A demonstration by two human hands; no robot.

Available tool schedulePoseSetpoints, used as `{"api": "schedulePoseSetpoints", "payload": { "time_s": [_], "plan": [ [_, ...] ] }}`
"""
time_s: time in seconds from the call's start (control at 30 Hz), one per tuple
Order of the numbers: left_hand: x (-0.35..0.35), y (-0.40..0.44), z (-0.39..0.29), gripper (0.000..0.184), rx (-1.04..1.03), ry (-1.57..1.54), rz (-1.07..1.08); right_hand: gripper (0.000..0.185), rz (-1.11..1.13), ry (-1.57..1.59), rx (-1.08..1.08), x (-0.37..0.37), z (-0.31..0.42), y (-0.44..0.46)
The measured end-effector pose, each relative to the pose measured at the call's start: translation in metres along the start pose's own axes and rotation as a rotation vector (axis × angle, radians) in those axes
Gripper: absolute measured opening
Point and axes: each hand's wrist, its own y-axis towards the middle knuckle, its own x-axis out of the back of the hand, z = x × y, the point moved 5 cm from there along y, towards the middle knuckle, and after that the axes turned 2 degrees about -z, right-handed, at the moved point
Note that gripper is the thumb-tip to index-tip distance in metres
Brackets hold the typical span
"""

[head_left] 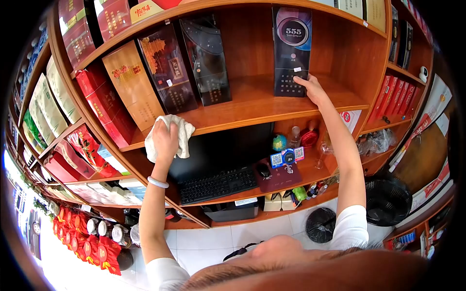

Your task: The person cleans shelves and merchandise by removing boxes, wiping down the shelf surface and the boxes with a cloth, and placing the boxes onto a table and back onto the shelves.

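Observation:
My left hand (165, 140) is closed on a white cloth (183, 131) at the front edge of the wooden shelf (252, 107), below the gold box. My right hand (313, 90) grips the lower right side of a tall dark box marked 555 (291, 58), thumb across its front. That box is upright on the right part of the shelf. Left of it stand a black box with a starry pattern (206, 63), a dark box with an orange picture (167, 68), a gold box (132, 80) and a red box (103, 104).
Beneath the shelf are a dark monitor (218, 153), a keyboard (218, 186), a mouse (263, 169), a small globe (278, 142) and a QR-code stand (287, 157). Black bins (388, 200) stand on the floor at right. Red bags (87, 242) and jars are at lower left.

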Motion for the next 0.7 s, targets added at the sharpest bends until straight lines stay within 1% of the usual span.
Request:
{"api": "schedulePoseSetpoints", "payload": {
  "time_s": [0.1, 0.17, 0.2, 0.23, 0.37, 0.5, 0.57, 0.7],
  "plan": [
    [-0.001, 0.000, 0.001, 0.016, 0.007, 0.014, -0.006, 0.044, 0.006, -0.035, -0.014, 0.000, -0.002, -0.001],
    [0.000, 0.000, 0.001, 0.016, 0.021, 0.026, 0.004, 0.044, -0.054, -0.050, 0.029, 0.005, -0.002, 0.002],
    [0.001, 0.000, -0.001, 0.016, 0.019, 0.003, 0.001, 0.040, -0.033, -0.078, 0.051, 0.005, 0.000, 0.002],
    [0.002, 0.000, -0.002, 0.015, 0.015, -0.020, -0.003, 0.040, -0.026, -0.075, 0.050, 0.007, 0.000, 0.002],
    [0.002, 0.000, -0.003, 0.015, 0.024, -0.017, -0.023, 0.041, -0.027, 0.045, 0.045, 0.014, 0.000, 0.002],
    [0.002, 0.000, -0.003, 0.016, 0.045, -0.021, 0.001, 0.041, -0.082, 0.008, 0.075, 0.032, 0.003, 0.001],
    [0.000, -0.001, 0.002, 0.017, 0.045, -0.010, 0.003, 0.035, -0.121, -0.100, 0.122, 0.044, 0.005, -0.002],
    [-0.003, -0.003, 0.008, 0.019, 0.062, 0.020, 0.020, 0.035, -0.176, -0.075, 0.130, 0.054, 0.006, -0.010]
  ]
}}
